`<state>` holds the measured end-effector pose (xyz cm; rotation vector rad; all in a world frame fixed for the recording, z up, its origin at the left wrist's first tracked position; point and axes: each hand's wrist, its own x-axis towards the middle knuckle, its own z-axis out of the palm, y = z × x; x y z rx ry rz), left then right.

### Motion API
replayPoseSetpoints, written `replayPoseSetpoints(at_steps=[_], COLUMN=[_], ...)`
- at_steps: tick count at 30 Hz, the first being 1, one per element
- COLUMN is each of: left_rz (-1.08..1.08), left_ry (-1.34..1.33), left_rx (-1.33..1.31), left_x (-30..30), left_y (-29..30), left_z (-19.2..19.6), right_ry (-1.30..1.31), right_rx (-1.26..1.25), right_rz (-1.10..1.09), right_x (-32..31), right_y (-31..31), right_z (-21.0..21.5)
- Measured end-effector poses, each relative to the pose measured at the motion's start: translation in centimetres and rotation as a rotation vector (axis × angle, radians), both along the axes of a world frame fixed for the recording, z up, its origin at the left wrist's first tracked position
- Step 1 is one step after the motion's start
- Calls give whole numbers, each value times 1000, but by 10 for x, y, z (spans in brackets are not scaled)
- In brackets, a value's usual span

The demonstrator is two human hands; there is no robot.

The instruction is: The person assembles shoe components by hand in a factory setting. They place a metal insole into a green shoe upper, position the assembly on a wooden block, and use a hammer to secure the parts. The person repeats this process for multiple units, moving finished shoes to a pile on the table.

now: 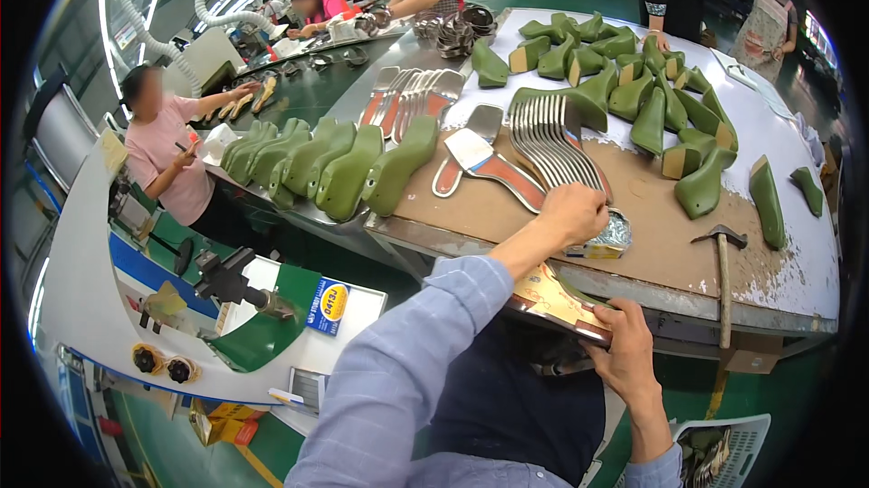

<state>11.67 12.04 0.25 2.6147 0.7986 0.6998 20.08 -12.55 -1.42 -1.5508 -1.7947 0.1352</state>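
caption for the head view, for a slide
Left hand reaches into a small tin on the workbench while right hand steadies an insole.

Bright overhead strip lighting, sharp centre, fisheye-bent edges, dark corners.

Before you: green plastic shoe lasts (pixel 348 171) in a row, a wooden-handled hammer (pixel 721 263), fanned grey metal shanks (pixel 549 146).
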Motion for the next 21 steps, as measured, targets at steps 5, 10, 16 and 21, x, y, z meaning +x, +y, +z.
replayPoseSetpoints(at_steps=[5, 10, 16, 21], left_rz=[-133, -335, -411, -355], left_ry=[-119, -179, -149, -240], left_rx=[-240, -271, -306, -569], left_x=[-22, -61, -55, -50], left_y=[-67, -117, -128, -130], left_z=[52, 69, 60, 61], right_ry=[-11, 674, 623, 260], right_rx=[-63, -49, -13, 110], right_rz=[-5, -74, -107, -129], right_x=[10, 19, 19, 24], right_y=[-5, -7, -6, -6], right_z=[12, 34, 52, 53])
